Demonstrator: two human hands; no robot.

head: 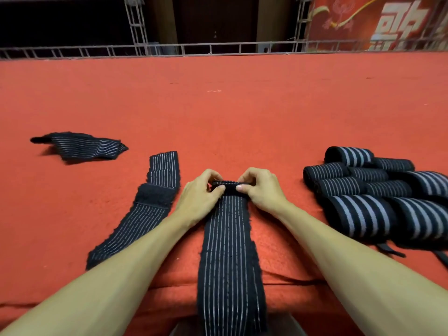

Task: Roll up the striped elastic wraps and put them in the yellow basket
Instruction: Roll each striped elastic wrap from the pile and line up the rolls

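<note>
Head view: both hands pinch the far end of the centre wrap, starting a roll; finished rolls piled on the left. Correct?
No: the head view shows the finished rolls piled on the person's right, not left. The rest stands: left hand and right hand pinch the far end of the centre wrap, starting a roll.

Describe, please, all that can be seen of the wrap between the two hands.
The wrap is a long black elastic band with thin pale stripes along its length and frayed edges. It lies flat on the red cover. Its far end is turned into a small first roll, pinched by the left hand and the right hand.
</note>
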